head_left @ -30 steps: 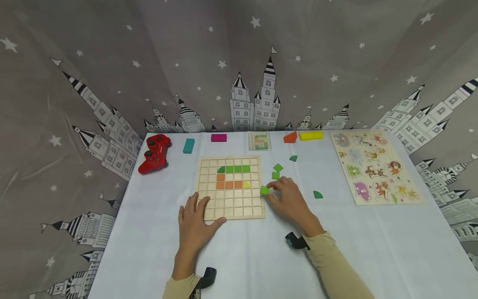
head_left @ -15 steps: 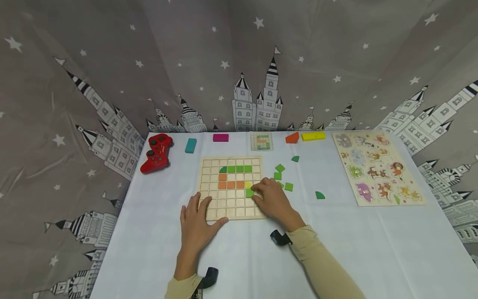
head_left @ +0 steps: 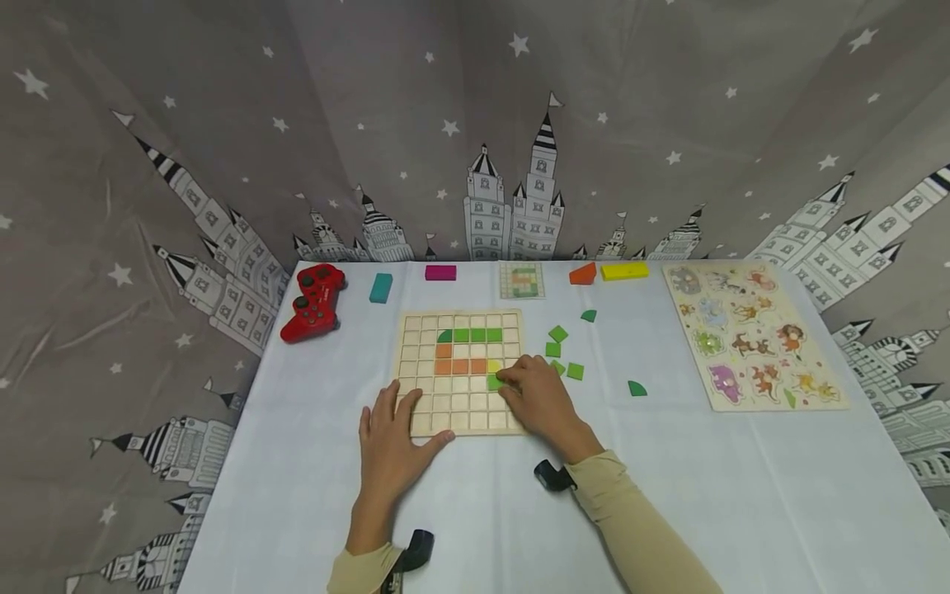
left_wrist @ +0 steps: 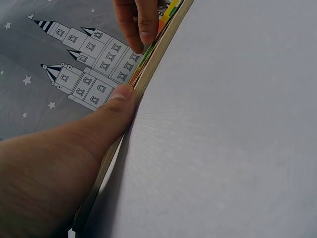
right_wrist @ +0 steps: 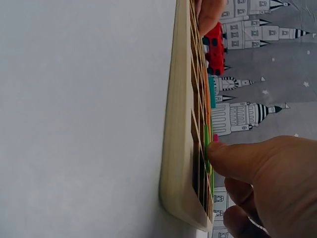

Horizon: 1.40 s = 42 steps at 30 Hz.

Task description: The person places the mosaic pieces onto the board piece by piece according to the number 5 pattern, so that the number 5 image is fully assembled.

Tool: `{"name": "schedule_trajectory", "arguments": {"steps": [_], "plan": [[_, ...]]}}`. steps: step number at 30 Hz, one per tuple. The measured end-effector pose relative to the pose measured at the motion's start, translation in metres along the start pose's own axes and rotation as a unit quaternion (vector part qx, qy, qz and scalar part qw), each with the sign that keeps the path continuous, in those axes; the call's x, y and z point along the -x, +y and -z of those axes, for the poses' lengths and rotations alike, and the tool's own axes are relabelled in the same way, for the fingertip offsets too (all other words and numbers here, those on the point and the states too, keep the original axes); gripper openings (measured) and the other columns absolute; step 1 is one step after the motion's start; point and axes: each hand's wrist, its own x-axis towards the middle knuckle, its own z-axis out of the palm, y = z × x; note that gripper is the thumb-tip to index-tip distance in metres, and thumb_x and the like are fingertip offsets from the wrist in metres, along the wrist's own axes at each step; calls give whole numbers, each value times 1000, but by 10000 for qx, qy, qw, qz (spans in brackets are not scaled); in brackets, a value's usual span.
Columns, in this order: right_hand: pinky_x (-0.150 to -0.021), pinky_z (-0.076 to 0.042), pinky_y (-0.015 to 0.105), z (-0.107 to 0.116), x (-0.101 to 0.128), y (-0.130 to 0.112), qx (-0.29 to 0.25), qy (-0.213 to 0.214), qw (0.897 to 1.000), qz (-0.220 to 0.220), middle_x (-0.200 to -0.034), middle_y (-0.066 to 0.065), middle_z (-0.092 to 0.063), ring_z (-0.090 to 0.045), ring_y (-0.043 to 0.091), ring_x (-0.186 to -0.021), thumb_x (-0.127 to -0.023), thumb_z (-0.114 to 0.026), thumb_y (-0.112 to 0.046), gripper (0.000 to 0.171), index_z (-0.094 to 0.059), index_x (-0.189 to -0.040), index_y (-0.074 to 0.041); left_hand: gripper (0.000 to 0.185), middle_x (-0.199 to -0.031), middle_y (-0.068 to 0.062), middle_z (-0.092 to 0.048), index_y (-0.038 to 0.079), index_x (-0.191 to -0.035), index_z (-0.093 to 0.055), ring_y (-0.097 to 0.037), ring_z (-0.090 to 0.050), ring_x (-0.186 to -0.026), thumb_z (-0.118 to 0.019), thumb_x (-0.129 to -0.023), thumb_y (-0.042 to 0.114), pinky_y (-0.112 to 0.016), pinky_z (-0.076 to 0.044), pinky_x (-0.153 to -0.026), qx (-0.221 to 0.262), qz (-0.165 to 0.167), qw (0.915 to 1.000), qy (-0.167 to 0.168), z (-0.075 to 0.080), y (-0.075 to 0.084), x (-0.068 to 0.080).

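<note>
Right hand (head_left: pixel 540 398) pinches a green square tile (head_left: pixel 494 382) into the wooden grid board (head_left: pixel 460 375); left hand (head_left: pixel 392 445), fingers flat and relaxed, rests on the board's near corner.

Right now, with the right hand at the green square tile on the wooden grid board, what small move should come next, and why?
Probably press the green square tile flat into its cell, just below the yellow tile. The right hand has fingertips on it at the wooden grid board, and the left hand braces the near edge, so seating it before letting go seems sensible.
</note>
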Motion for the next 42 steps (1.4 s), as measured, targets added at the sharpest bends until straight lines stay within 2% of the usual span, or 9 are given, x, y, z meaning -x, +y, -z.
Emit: {"name": "schedule_trajectory", "arguments": {"steps": [4, 10, 15, 18, 21, 26, 30, 35, 42], "plan": [[-71, -44, 34, -2, 0, 2, 182, 141, 9996, 142, -88, -1, -69, -54, 19, -78, -91, -77, -25, 17, -82, -105, -16, 88, -166, -19, -25, 13, -147, -50, -41, -18, -156, -80, -78, 59, -66, -6, -124, 2, -63, 9999, 90, 0, 1, 0], [-76, -49, 39, 2, 5, 12, 332, 187, 9993, -20, -86, -2, -71, -58, 20, -80, -91, -78, -26, 12, -84, -98, -18, 88, -166, -20, -26, 13, -147, -50, -42, -18, -155, -81, -77, 58, -67, -6, -123, -10, -43, 9999, 139, -1, 1, 0], [-81, -49, 39, 22, 18, 37, -13, 152, 9974, -699, -95, 2, -70, -59, 22, -89, -92, -77, -24, 16, -81, -104, -16, 88, -164, -21, -29, 12, -145, -52, -44, -21, -154, -82, -75, 57, -68, -8, -122, 5, -119, 9996, 245, -5, 0, 0], [-88, -50, 42, 38, 25, 58, -63, 218, 9927, -1181, -104, 6, -68, -59, 26, -98, -91, -77, -25, 25, -78, -113, -13, 87, -164, -21, -29, 13, -144, -52, -43, -22, -153, -82, -76, 56, -68, -8, -122, 2, -143, 9995, 296, -5, 0, 0], [-96, -49, 46, 49, 31, 76, 16, 207, 9894, -1437, -111, 9, -67, -59, 29, -107, -90, -79, -27, 34, -75, -120, -11, 87, -165, -21, -28, 13, -145, -51, -43, -21, -154, -81, -76, 57, -68, -8, -122, -22, -132, 9995, 275, -5, 0, -1], [-99, -50, 49, 56, 35, 91, 91, -78, 9902, -1392, -117, 13, -67, -60, 32, -111, -88, -81, -30, 43, -72, -125, -10, 88, -167, -19, -24, 14, -147, -49, -41, -18, -156, -80, -77, 58, -67, -5, -124, -31, -44, 9999, 85, -3, 0, -1], [-97, -50, 48, 53, 32, 95, 153, -179, 9914, -1290, -117, 12, -66, -59, 31, -110, -89, -80, -30, 40, -73, -124, -11, 88, -168, -18, -22, 14, -149, -48, -41, -15, -157, -78, -79, 59, -66, -4, -124, -52, 26, 10000, -39, -1, 0, -1], [-97, -49, 49, 50, 31, 97, 152, -104, 9913, -1304, -113, 12, -67, -60, 31, -108, -90, -79, -26, 33, -75, -118, -9, 88, -168, -18, -23, 14, -149, -48, -41, -15, -157, -78, -79, 59, -66, -5, -124, -32, -25, 10000, -10, 0, 1, -1], [-96, -49, 49, 49, 33, 96, 315, -166, 9904, -1338, -114, 13, -65, -59, 31, -105, -91, -77, -28, 37, -72, -121, -8, 88, -166, -19, -27, 13, -147, -50, -43, -19, -155, -81, -77, 58, -66, -7, -123, -2, -107, 9998, 156, -2, 0, 0]]}}
